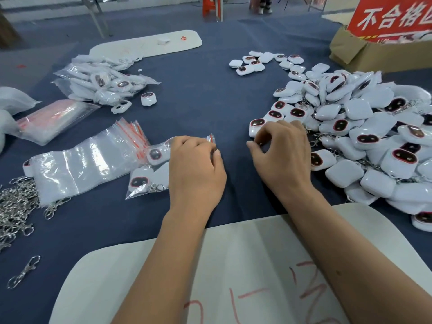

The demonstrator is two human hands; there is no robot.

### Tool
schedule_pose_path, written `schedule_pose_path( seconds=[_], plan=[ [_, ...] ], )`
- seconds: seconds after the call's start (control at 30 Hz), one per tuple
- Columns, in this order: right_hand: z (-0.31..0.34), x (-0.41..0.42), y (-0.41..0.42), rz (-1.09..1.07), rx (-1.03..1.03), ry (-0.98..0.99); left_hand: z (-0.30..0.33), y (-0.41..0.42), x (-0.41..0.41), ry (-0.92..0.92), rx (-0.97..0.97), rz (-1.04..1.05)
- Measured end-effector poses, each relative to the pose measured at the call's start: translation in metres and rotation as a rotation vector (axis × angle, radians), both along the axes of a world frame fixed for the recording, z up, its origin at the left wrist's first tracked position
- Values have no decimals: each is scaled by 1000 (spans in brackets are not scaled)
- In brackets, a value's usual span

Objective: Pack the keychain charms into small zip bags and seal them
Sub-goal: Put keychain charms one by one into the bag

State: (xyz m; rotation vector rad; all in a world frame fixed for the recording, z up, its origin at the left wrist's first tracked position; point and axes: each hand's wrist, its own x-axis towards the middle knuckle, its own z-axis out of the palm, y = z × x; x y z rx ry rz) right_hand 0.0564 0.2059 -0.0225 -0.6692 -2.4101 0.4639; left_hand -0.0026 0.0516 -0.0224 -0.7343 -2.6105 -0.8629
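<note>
Hands [236, 157] — bag [161, 148] mouth hidden

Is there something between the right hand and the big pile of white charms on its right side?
Nothing visible. The right hand is already at the near edge of the big pile of white keychain charms, its curled fingers pinching something small beside one charm.

Loose charms [364, 127] heap at right, empty zip bags [84, 164] left, packed bags [102, 78] behind them.

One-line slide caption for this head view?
Left hand grips a filled zip bag while right hand pinches at the charm pile.
</note>
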Motion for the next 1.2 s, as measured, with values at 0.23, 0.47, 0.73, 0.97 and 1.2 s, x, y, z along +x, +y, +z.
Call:
schedule_pose_path(
  seconds=[0.23,0.47,0.73,0.97,1.2],
  plan=[
    [-6,-6,-8,240,107,-268,-1,-1,-2,-26,61,12],
    [-2,-4,-22,520,-189,197,2,-2,-3,-86,329,-55],
    [-2,-4,-29,565,-379,356,8,-4,-4,-371,675,-104],
    [2,0,-29,551,-541,316,10,-10,-9,-670,903,-86],
    [2,0,-28,669,-825,286,13,-17,-14,-778,903,-181]
  ],
)
